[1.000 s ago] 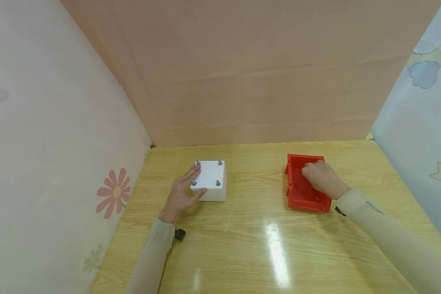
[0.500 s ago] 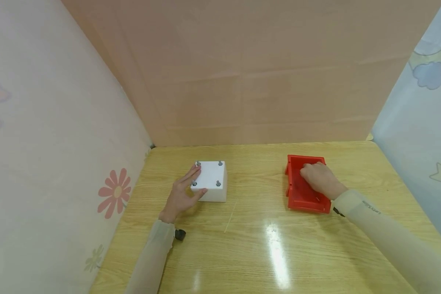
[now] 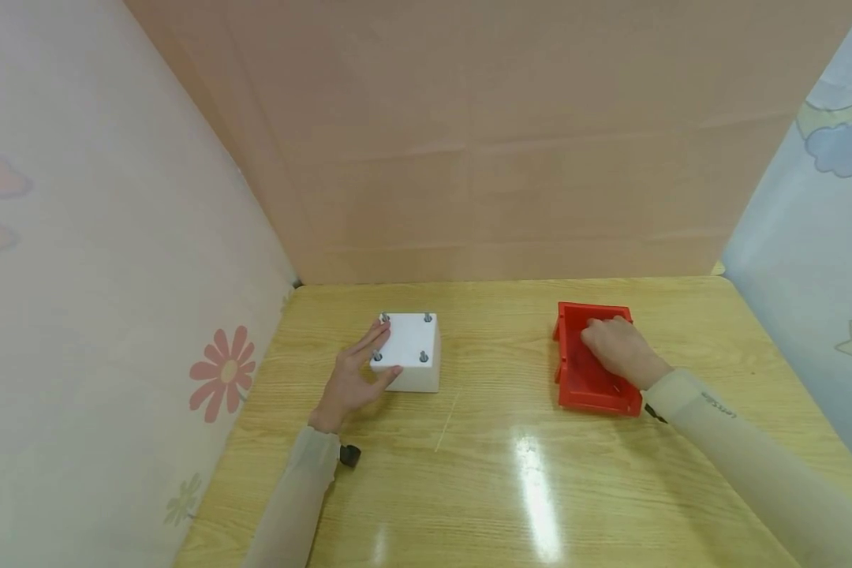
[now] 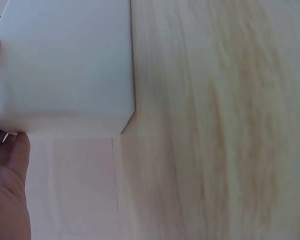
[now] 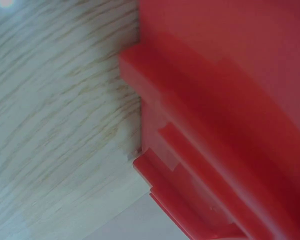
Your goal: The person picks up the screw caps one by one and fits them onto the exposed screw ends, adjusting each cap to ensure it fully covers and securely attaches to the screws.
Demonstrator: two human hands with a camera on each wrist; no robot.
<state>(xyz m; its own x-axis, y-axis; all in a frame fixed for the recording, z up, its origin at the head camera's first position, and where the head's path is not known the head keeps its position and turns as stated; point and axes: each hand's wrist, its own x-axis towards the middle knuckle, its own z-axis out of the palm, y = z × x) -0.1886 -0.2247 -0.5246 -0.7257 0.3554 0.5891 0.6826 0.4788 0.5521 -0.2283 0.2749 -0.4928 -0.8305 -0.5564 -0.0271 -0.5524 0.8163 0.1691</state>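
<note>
In the head view a white block (image 3: 413,377) sits on the table at centre left, a metal bolt (image 3: 424,356) sticking up near each corner of its top. My left hand (image 3: 351,379) holds it from the left, thumb at the front edge and fingers over the top's left side. The left wrist view shows the block's side (image 4: 65,65) large, between thumb and fingers. My right hand (image 3: 621,347) reaches down into a red bin (image 3: 592,401) with bent fingers. Their tips are hidden, and anything between them cannot be seen. A tiny pale object (image 3: 616,387) lies inside the bin.
The wooden table (image 3: 483,489) carries a thin pale strip or mark (image 3: 447,422) between block and bin. A brown sheet (image 3: 497,158) stands behind the table. Pale patterned curtains flank it on the left (image 3: 113,276) and right (image 3: 823,260). The right wrist view shows the bin's ledged wall (image 5: 200,150).
</note>
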